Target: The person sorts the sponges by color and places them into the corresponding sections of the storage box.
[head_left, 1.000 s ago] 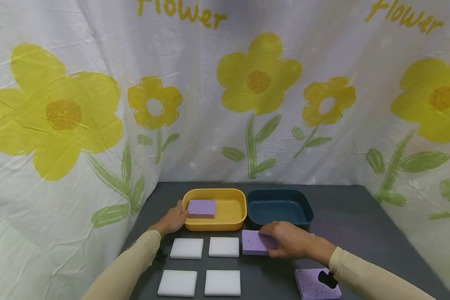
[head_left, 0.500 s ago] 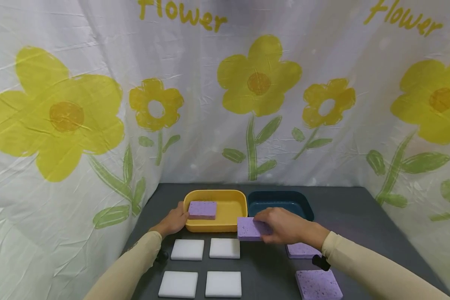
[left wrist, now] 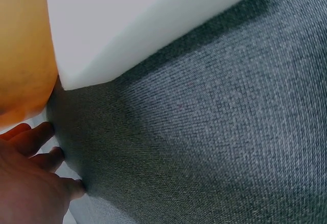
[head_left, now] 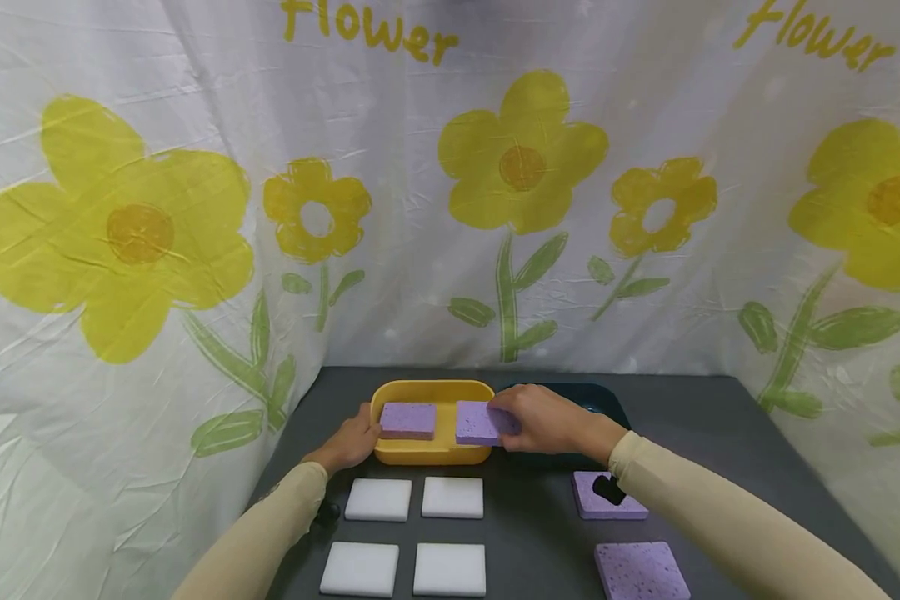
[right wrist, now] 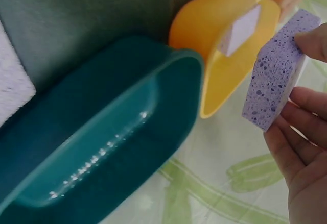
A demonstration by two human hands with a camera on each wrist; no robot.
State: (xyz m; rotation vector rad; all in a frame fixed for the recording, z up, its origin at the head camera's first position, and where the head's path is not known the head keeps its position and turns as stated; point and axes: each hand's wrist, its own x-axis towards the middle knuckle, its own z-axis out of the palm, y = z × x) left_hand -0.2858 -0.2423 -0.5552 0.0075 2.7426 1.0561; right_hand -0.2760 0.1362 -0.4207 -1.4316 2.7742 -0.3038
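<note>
My right hand [head_left: 551, 418] pinches a purple speckled sponge [right wrist: 276, 66] between thumb and fingers. The held sponge hangs over the right part of a yellow tub [head_left: 431, 457]. Inside that tub, to the left, lies another purple sponge [head_left: 408, 420]. My left hand [head_left: 351, 439] touches the tub's left end; in the left wrist view its fingers [left wrist: 48, 158] are loosely extended beside the tub's wall. A dark teal tub [right wrist: 176, 112] stands right beside the yellow one, partly hidden by my right hand in the head view.
Several white sponge blocks [head_left: 452, 497] lie in two rows in front of the yellow tub on the dark grey table [head_left: 536, 533]. Two purple sponges, a far one [head_left: 591, 498] and a near one [head_left: 641, 571], lie at the right. A flower-print curtain [head_left: 390, 333] hangs behind the table.
My right hand has lifted the purple sponge off the table and carried it up and left, from in front of the teal tub to above the yellow one. The left hand has stayed put.
</note>
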